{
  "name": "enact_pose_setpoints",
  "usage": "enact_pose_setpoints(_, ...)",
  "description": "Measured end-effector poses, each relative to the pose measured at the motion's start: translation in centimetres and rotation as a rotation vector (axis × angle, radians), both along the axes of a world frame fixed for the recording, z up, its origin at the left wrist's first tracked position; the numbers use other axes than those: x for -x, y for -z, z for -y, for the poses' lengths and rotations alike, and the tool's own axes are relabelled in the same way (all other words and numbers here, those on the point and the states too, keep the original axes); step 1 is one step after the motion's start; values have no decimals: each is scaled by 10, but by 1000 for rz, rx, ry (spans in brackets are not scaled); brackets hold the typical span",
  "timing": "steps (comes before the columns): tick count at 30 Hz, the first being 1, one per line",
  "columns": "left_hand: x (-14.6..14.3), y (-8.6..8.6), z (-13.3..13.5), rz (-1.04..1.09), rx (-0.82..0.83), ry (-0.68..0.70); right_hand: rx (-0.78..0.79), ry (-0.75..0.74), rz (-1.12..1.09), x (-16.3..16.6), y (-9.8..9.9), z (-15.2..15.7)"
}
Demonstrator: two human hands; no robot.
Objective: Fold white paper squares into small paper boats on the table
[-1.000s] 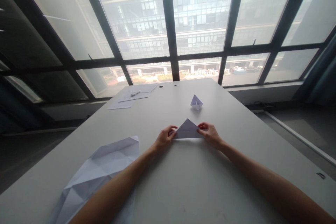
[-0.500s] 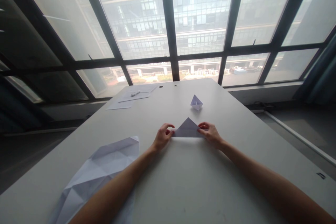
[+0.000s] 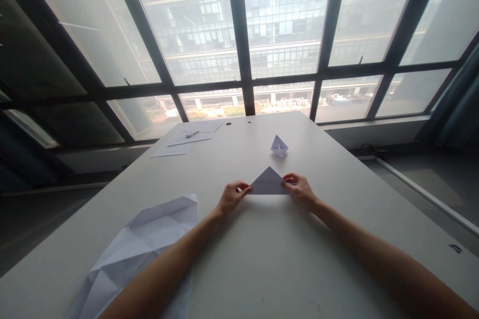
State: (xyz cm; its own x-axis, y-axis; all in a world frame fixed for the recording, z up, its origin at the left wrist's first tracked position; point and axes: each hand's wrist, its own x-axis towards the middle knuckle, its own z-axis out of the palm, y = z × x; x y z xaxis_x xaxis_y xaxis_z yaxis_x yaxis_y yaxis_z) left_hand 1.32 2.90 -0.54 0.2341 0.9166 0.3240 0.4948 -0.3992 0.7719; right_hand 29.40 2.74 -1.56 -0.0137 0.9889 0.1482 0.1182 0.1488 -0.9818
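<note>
Between my two hands is a folded paper (image 3: 268, 183), a white triangle with its point away from me and a straight near edge. My left hand (image 3: 232, 195) pinches its left corner between thumb and fingers. At the right corner, my right hand (image 3: 300, 190) grips the paper, its fingertips covering that end. A small folded paper boat (image 3: 279, 147) stands upright on the table just beyond the triangle, touched by neither hand.
A large creased sheet of paper (image 3: 149, 232) lies on the white table (image 3: 239, 259), partly under my left forearm. Flat sheets (image 3: 175, 147) with a small white object (image 3: 192, 134) on them lie at the far left. Windows (image 3: 284, 20) rise behind the table.
My left fingers have closed in on the paper's left corner, and the strip that stuck out there no longer shows. My right hand keeps its grip in nearly the same place.
</note>
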Motion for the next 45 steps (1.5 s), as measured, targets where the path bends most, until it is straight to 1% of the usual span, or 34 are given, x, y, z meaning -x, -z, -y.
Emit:
enact_pose_setpoints(4, -2, -4, 2, -1, 66, -4, -7, -3, 11, 0, -1, 1)
enact_pose_setpoints(9, -3, -7, 3, -9, 53, -2, -9, -10, 12, 0, 1, 0)
enact_pose_setpoints(15, -3, -9, 5, -41, 77, 0, -18, -41, 5, 0, 3, -2)
enact_pose_setpoints(20, -3, -9, 6, -33, 90, -18, -12, -57, 15, 2, 2, -1)
enact_pose_setpoints(24, -3, -9, 5, -15, 89, -35, -18, -40, 23, 1, -1, 1)
enact_pose_setpoints(27, -2, -9, 5, 16, 81, -41, -1, -48, -51, -1, -2, 1)
enact_pose_setpoints(32, -1, -9, 5, 64, 85, -78, 109, -21, -316, -3, 1, -4)
enact_pose_setpoints(34, -1, -9, 5, 74, 87, -87, 159, -20, -384, -5, 1, -6)
enact_pose_setpoints(38, 0, -8, 4, 103, 93, -100, 208, -46, -423, -9, -2, -7)
enact_pose_setpoints(42, 1, -6, 2, 113, 100, -109, 200, -74, -423, -11, -2, -6)
enact_pose_setpoints(45, 1, -5, 1, 118, 99, -114, 184, -62, -438, -10, -1, -6)
